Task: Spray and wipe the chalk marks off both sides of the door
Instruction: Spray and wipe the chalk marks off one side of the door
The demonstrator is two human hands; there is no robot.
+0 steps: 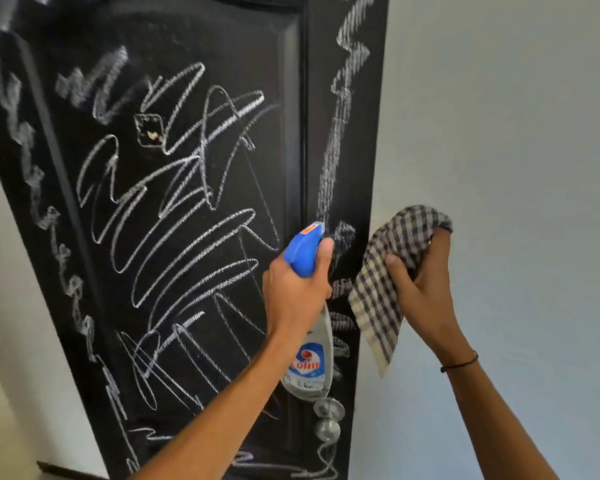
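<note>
a tall black door [174, 216] fills my view from nine to twelve o'clock, chalk scribbles [187, 188] all over; spraying looks the step in hand, wiping next. my right hand [426, 282] bunches a checked cloth [388, 278] at three o'clock. my left hand [298, 292] grips a spray bottle [312, 344], label reading "colin", nozzle toward the door's edge.

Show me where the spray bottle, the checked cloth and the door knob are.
spray bottle [310, 362], head view, on its labelled clear body below the left hand.
checked cloth [378, 299], head view, on the hanging part beside the right hand.
door knob [328, 426], head view, on the round metal knob.
</note>
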